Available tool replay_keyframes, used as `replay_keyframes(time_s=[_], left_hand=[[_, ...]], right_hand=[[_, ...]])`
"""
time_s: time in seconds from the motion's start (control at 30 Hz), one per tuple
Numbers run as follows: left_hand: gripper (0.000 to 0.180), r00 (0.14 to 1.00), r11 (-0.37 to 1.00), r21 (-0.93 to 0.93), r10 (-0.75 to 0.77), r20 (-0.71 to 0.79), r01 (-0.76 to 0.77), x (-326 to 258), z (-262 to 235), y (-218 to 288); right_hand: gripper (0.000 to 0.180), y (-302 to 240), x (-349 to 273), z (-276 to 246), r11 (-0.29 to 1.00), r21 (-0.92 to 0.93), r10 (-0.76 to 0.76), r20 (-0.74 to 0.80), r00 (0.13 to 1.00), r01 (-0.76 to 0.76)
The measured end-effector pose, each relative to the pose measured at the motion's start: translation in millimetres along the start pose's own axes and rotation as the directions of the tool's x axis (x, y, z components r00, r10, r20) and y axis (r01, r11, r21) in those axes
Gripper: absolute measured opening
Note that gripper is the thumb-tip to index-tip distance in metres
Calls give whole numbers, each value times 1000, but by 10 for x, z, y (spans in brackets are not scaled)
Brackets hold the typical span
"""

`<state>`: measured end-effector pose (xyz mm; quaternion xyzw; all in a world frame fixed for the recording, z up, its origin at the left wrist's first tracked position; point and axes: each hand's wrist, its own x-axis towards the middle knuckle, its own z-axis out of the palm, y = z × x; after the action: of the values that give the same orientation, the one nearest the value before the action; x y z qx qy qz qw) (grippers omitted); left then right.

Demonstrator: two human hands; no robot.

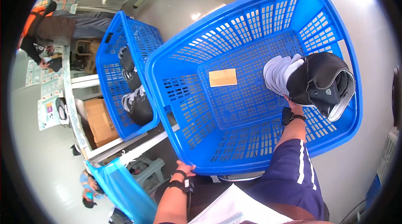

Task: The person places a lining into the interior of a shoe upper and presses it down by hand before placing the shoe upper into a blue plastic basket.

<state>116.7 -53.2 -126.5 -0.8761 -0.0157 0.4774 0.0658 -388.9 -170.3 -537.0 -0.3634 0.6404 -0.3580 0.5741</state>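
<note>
A large blue plastic basket (251,165) with slotted walls stands in front of me. My left hand (185,168) is closed over its near left corner, fingers on the rim. At the basket's right side, my right hand (295,107) reaches inside and holds a nested stack of black and grey shoe uppers (299,79). The stack lies on its side, its grey edges fanned toward the left and a padded black opening toward the right. Most of my right hand's fingers are hidden beneath it. A tan rectangular card (222,77) lies on the basket floor.
To the left, a smaller blue basket (125,134) holds several dark shoe uppers (139,109). Beside it are a worktable (69,86), a cardboard box (100,121) and a grey plastic stool (150,171). A co-worker (58,29) is at the table; another person (88,188) is lower left.
</note>
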Motion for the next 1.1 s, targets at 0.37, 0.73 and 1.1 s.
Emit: replay_keyframes(time_s=[0.37,0.73,1.1], left_hand=[[61,1000,1000,-5,9,-20,-9,11,7,-8],[61,1000,1000,-12,-15,-14,15,44,-5,-56],[66,999,999,-3,-39,-31,38,1,-27,-21]], right_hand=[[51,-713,298,168,954,16,-293,-165,942,299],[61,-2209,1151,557,467,879,399,-108,910,-100],[55,-2078,1352,550,594,793,395,-137,908,-139]])
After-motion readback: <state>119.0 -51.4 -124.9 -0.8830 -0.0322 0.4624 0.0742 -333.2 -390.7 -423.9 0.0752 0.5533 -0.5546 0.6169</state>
